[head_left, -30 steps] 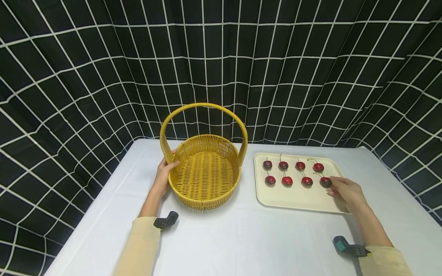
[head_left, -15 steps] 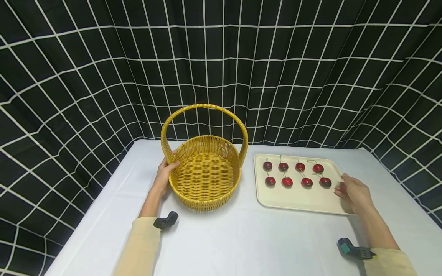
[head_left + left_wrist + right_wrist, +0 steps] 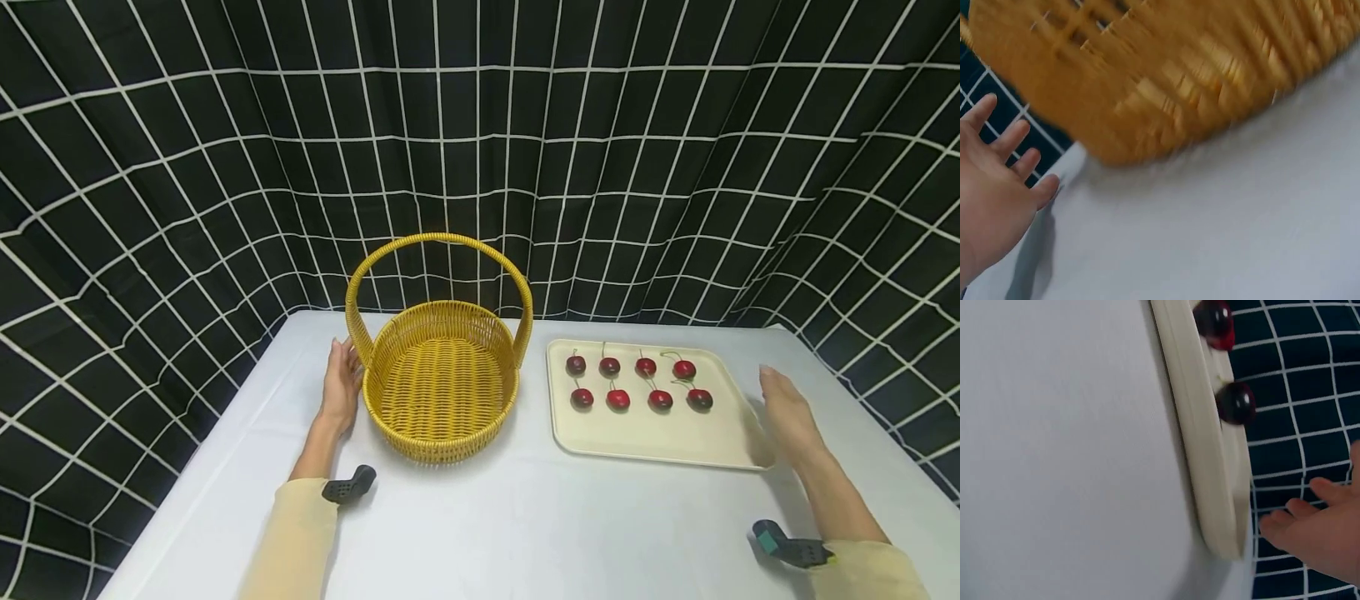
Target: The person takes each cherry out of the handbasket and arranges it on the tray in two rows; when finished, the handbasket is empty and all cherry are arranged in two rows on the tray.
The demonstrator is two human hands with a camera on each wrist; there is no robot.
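Note:
A yellow woven basket (image 3: 441, 446) with a tall arched handle (image 3: 442, 237) stands on the white table. Just left of it is my left hand (image 3: 340, 387), its fingers extended beside the wall; in the left wrist view a gap shows between the hand (image 3: 997, 187) and the basket (image 3: 1166, 87). Two rows of dark red cherries (image 3: 618, 400) with stems lie on a cream tray (image 3: 630, 442) to the right. Off the tray's right edge hovers my right hand (image 3: 791, 412), holding nothing, fingers loosely extended in the right wrist view.
White cloth (image 3: 525, 533) covers the table. A black curtain with a white grid (image 3: 480, 150) hangs behind it and along both sides. Each wrist wears a small black device, one on the left wrist (image 3: 349, 485) and one on the right (image 3: 791, 546).
My left hand has let go of the basket's rim and moved slightly left. My right hand has left the rightmost cherry and drawn away to the right, off the tray.

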